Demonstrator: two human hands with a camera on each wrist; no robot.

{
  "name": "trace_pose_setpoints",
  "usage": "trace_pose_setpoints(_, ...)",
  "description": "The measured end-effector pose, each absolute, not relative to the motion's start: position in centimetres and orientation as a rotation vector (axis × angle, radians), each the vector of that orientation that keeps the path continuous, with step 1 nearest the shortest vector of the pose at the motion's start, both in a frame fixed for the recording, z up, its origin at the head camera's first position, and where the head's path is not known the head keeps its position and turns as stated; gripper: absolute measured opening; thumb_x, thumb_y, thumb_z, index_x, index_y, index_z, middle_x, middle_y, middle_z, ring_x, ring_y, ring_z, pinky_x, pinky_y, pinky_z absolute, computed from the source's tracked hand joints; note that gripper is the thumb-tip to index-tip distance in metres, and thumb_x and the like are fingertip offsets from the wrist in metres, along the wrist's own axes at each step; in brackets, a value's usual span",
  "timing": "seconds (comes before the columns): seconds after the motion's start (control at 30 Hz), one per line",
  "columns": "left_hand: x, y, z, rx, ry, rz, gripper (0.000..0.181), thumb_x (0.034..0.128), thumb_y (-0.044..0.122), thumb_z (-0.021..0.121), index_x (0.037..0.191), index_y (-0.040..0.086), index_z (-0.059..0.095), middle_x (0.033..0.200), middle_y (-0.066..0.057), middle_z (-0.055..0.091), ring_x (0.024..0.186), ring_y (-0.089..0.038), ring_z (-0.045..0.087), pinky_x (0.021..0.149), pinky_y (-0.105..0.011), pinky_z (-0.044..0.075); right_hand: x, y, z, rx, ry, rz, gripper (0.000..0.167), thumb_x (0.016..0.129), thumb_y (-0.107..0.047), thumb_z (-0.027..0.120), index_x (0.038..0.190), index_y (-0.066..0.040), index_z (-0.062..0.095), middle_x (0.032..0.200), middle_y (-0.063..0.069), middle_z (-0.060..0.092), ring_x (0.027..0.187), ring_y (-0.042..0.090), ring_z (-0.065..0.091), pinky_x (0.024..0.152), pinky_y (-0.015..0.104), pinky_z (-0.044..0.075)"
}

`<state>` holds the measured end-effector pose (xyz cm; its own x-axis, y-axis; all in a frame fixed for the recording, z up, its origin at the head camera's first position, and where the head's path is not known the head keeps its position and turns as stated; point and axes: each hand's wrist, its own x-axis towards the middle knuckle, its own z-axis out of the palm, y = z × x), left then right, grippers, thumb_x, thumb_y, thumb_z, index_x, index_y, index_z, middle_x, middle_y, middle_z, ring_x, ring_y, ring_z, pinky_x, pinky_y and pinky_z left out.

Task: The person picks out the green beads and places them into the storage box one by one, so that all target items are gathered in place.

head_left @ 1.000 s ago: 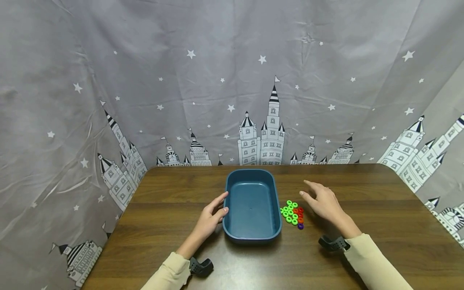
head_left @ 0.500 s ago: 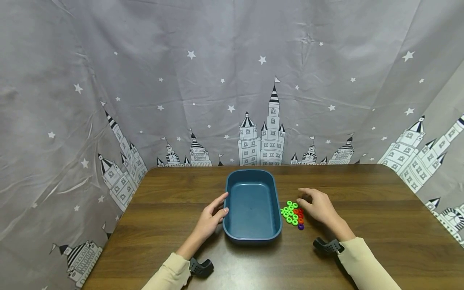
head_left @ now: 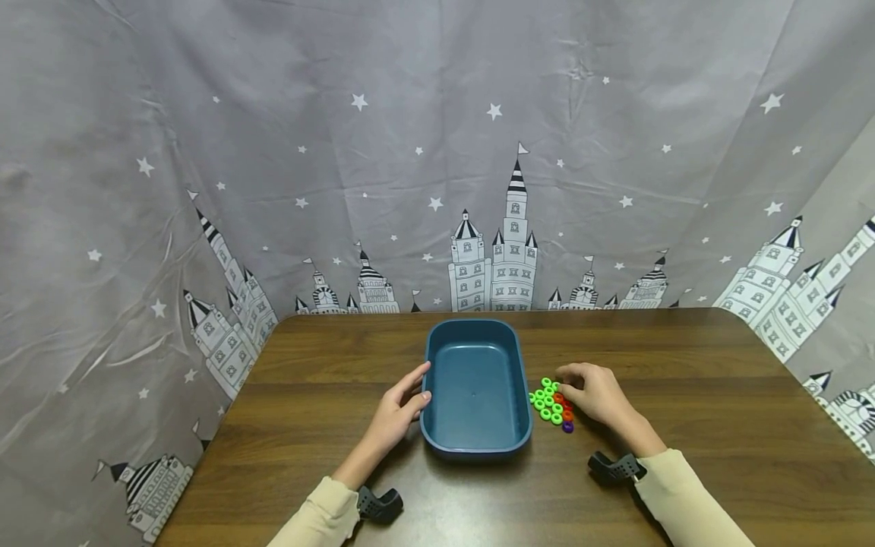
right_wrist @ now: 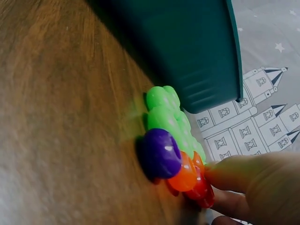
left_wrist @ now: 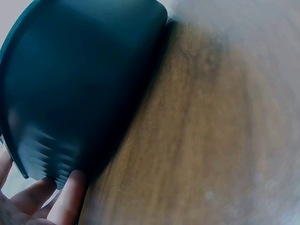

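Observation:
A deep blue tray stands on the table, its outer wall also visible in the left wrist view. My left hand rests its extended fingertips against the tray's left side. Right of the tray lies a flat cluster of small rings: several green rings, some red and orange rings, and one purple ring. My right hand is at the cluster's upper right edge, thumb and forefinger bent but apart, touching or nearly touching the rings there. Its fingertips partly hide the red rings.
The brown wooden table extends to both sides. A grey curtain printed with stars and castles hangs behind its far edge. Each wrist wears a black strap device.
My right hand has moved left and down to the rings, and its fingers have bent and drawn closer together. The left hand and the tray have stayed put.

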<state>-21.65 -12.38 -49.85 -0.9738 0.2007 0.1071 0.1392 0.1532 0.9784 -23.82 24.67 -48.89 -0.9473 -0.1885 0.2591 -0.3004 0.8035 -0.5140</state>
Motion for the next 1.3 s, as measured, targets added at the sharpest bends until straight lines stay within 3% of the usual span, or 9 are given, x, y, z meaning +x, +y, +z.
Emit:
trace_pose_setpoints(0.43,-21.57,-12.47,-50.08,0.343,2.343,1.993,0.049,0.1020,0.010,0.058,0.151,0.008,0.050,0.156,-0.025,0.046,0.134,-0.046,0.054,0.089,-0.048,0.060,-23.61,24.03,-49.25,0.394,-2.754,0.829,0.018,0.079,-0.008,0.077,0.096,-0.005,0.080,0.086,0.006,0.073,0.075,0.014,0.060,0.068,0.030,0.048)
trace_pose_setpoints(1.3,-21.63,-12.47,-50.11,0.338,2.348,1.993,0.049,0.1013,0.009,0.059,0.150,0.009,0.051,0.153,-0.025,0.049,0.131,-0.044,0.056,0.088,-0.049,0.060,-23.61,24.14,-49.35,0.419,-2.744,0.831,0.014,0.080,-0.008,0.078,0.093,-0.006,0.080,0.085,0.004,0.071,0.074,0.011,0.057,0.066,0.026,0.046)
